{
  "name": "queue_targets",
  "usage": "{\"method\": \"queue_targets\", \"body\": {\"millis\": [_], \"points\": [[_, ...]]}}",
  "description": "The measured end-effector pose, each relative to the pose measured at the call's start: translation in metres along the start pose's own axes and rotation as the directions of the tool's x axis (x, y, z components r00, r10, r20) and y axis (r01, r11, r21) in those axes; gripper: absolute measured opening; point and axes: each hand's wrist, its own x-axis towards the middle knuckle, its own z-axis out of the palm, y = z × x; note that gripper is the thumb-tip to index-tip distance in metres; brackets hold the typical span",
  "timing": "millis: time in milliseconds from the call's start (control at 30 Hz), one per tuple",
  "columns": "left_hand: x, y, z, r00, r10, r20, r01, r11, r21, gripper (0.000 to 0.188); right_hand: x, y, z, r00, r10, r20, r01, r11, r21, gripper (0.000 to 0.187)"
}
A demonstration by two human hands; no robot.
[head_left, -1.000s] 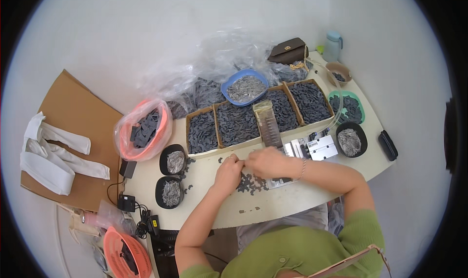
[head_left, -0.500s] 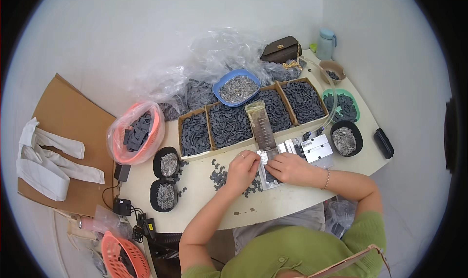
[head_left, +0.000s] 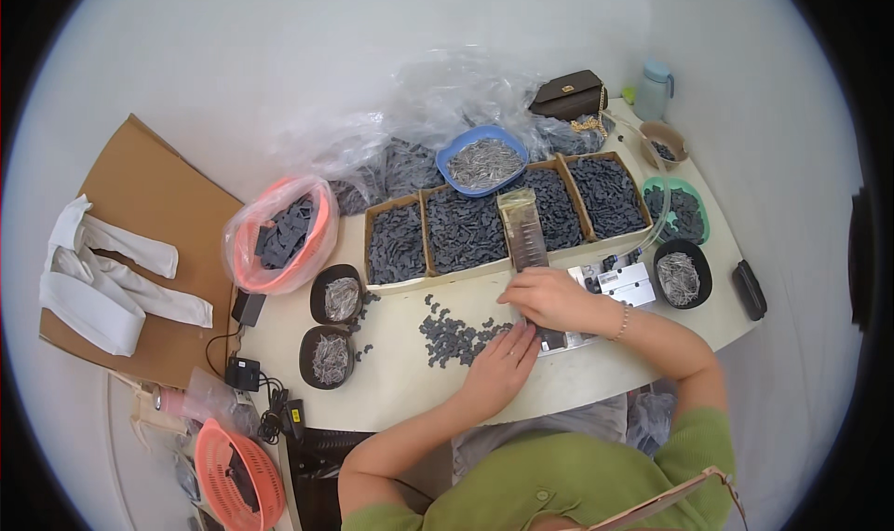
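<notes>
My left hand (head_left: 500, 371) lies at the near left edge of the metal fixture (head_left: 556, 342), its fingers stretched out and nothing visible in them. Over the fixture arches my right hand (head_left: 556, 300), its fingers bent and pressed together; whatever lies under them is hidden. A clear-topped strip tray (head_left: 526, 233) rises just beyond the right hand. Beside the left hand, small dark grey plastic pieces (head_left: 452, 339) are scattered in a loose pile. A silver block with tubing (head_left: 629, 284) sits to the right of the fixture.
Behind stands a divided cardboard box (head_left: 400, 282) of dark pieces, with a blue bowl (head_left: 484, 158) of metal pins on it. Black bowls (head_left: 335, 293) of pins flank the work area. A pink basket (head_left: 321, 238), green tray (head_left: 703, 219) and black case (head_left: 749, 290) stand farther out.
My left hand has come down toward me and straightened its fingers, away from a small whitish item at the fixture. My right hand has shifted over the fixture. The whole view has shifted slightly.
</notes>
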Motion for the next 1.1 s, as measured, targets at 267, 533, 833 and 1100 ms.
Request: {"method": "queue_targets", "body": {"millis": [267, 533, 833, 1100], "points": [[-0.028, -0.079, -0.027, 0.88, -0.476, -0.009, 0.47, 0.872, -0.138, 0.016, 0.031, -0.01, 0.043, 0.953, -0.01, 0.302, 0.042, 0.994, -0.097, 0.011], [-0.017, -0.094, -0.021, 0.906, -0.403, 0.126, 0.422, 0.878, -0.224, 0.011, 0.011, 0.006, -0.012, 0.995, 0.017, 0.103, -0.012, 0.999, -0.045, 0.014], [0.026, -0.064, 0.001, 0.917, -0.399, -0.008, 0.348, 0.811, -0.47, 0.011, -0.03, 0.005, -0.001, 0.996, -0.09, -0.004, 0.082, 0.93, -0.358, 0.019], [0.049, -0.049, 0.021, 0.957, -0.252, -0.144, 0.199, 0.931, -0.305, 0.012, -0.041, -0.011, -0.003, 0.983, -0.181, -0.026, 0.149, 0.874, -0.463, 0.024]]}}
